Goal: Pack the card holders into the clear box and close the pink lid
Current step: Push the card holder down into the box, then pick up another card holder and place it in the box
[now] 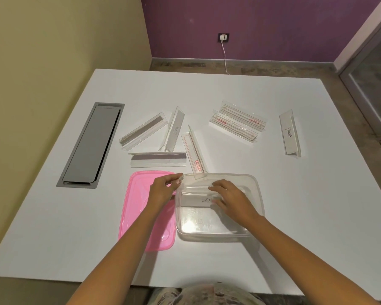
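The clear box (pixel 256 194) stands on the white table near me, with the pink lid (pixel 139 205) lying flat to its left. My left hand (pixel 163 190) pinches the box's far left corner. My right hand (pixel 229 199) is inside the box, fingers on a card holder (pixel 196 200) with handwriting on it. Several clear card holders lie beyond the box: one (pixel 157 159) just behind the lid, one (pixel 194 150) touching the box's far rim, two (pixel 145 132) (pixel 174 128) further back, a stacked pair (pixel 238 124) and a single holder (pixel 289 133) at the right.
A grey metal cable hatch (pixel 90 146) is set into the table (pixel 53 227) at the left. A wall socket with a white cable (pixel 224 51) is on the purple wall behind. A glass door (pixel 374 95) stands at the right.
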`<state>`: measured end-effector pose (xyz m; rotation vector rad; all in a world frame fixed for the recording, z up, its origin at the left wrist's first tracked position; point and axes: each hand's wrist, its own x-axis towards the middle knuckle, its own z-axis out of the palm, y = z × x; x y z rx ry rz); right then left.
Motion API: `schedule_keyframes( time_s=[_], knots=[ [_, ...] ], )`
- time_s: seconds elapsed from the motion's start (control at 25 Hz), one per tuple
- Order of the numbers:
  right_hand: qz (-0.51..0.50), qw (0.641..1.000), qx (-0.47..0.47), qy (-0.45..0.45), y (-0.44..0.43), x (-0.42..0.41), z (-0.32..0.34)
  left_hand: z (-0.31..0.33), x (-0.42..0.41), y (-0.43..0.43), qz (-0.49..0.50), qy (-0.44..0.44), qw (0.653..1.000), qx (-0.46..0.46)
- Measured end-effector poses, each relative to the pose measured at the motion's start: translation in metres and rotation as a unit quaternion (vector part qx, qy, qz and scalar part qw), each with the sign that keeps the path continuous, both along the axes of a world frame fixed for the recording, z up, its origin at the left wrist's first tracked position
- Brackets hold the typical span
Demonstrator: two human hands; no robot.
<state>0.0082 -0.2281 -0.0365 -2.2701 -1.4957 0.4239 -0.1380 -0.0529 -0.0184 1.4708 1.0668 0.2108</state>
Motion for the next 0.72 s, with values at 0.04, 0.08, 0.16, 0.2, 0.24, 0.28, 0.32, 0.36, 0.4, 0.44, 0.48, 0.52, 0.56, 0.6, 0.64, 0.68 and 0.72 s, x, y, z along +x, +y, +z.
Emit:
schedule_keyframes(
  time_s=[0.04, 0.08, 0.16, 0.2, 0.24, 0.28, 0.32, 0.36, 0.4, 0.44, 0.48, 0.52, 0.56, 0.6, 0.64, 0.68, 0.72],
  knots=[
    [0.012, 0.998, 0.061, -0.028, 0.006, 0.0, 0.009, 0.0, 0.0, 0.0, 0.001, 0.001, 1.0, 0.0],
    [0.025, 0.991, 0.118, -0.059, 0.014, 0.002, 0.018, 0.0, 0.0, 0.0, 0.002, 0.001, 1.0, 0.001],
    [0.044, 0.98, 0.163, -0.108, 0.037, 0.017, 0.033, -0.001, 0.0, 0.0, 0.001, 0.004, 1.0, 0.001],
    [0.05, 0.978, 0.157, -0.126, 0.051, 0.026, 0.04, -0.001, 0.0, 0.0, 0.001, 0.005, 1.0, 0.001],
    [0.058, 0.978, 0.138, -0.144, 0.066, 0.035, 0.044, -0.001, 0.0, 0.0, 0.002, 0.005, 1.0, -0.001],
    [0.072, 0.979, 0.104, -0.161, 0.08, 0.045, 0.045, 0.0, 0.001, 0.001, 0.004, 0.005, 1.0, -0.003],
    [0.093, 0.977, 0.059, -0.181, 0.095, 0.054, 0.043, 0.0, 0.001, 0.001, 0.006, 0.004, 1.0, -0.004],
    [0.124, 0.97, 0.005, -0.207, 0.108, 0.062, 0.04, 0.0, 0.002, 0.001, 0.007, 0.004, 1.0, -0.003],
    [0.165, 0.956, -0.049, -0.239, 0.119, 0.069, 0.034, 0.001, 0.002, 0.002, 0.005, 0.006, 1.0, 0.0],
    [0.209, 0.934, -0.096, -0.275, 0.129, 0.076, 0.029, 0.001, 0.002, 0.002, 0.002, 0.007, 1.0, 0.002],
    [0.245, 0.908, -0.132, -0.312, 0.138, 0.081, 0.025, 0.001, 0.002, 0.002, 0.001, 0.008, 1.0, 0.003],
    [0.272, 0.886, -0.153, -0.342, 0.145, 0.086, 0.023, 0.001, 0.002, 0.003, 0.003, 0.008, 1.0, 0.002],
    [0.29, 0.869, -0.158, -0.369, 0.151, 0.089, 0.02, 0.001, 0.002, 0.003, 0.006, 0.007, 1.0, 0.0],
    [0.306, 0.852, -0.153, -0.396, 0.154, 0.092, 0.018, 0.001, 0.002, 0.003, 0.009, 0.007, 1.0, 0.0],
    [0.314, 0.836, -0.143, -0.426, 0.157, 0.093, 0.015, 0.001, 0.003, 0.003, 0.009, 0.008, 1.0, 0.002],
    [0.322, 0.822, -0.129, -0.453, 0.158, 0.094, 0.013, 0.002, 0.004, 0.003, 0.008, 0.011, 1.0, 0.003],
    [0.328, 0.811, -0.116, -0.471, 0.159, 0.094, 0.013, 0.003, 0.004, 0.003, 0.006, 0.014, 1.0, 0.004]
  ],
)
